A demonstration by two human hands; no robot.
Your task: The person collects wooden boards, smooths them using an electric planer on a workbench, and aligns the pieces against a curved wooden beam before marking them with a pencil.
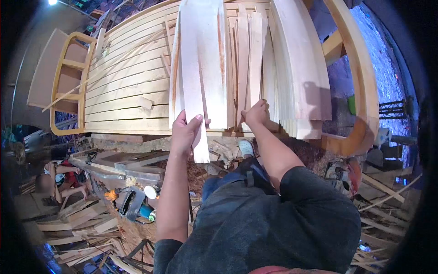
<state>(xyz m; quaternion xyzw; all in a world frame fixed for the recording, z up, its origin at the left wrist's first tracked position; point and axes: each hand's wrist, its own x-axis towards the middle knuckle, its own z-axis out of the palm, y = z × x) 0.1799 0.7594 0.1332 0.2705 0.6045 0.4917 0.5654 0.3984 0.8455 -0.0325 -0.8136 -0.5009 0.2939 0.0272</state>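
My left hand (186, 132) is closed around the near end of a long, thin wooden strip (194, 86), thumb on top. The strip lies along a wide pale board (212, 59) with brown streaks near its edges, and its near end sticks out past the board. To the right, my right hand (258, 113) is closed at the near ends of several narrow wooden slats (254, 55); its fingertips are partly hidden. Right of that hand stands a row of wide boards (301, 68) packed side by side. All of this rests on a slatted wooden bench (127, 82).
Curved wooden end frames rise at the bench's left (57, 98) and right (360, 91). A loose long stick (109, 61) crosses the slats. A power tool (132, 203) lies on a lower surface at left. Another person (61, 180) sits at far left near scrap wood (86, 223).
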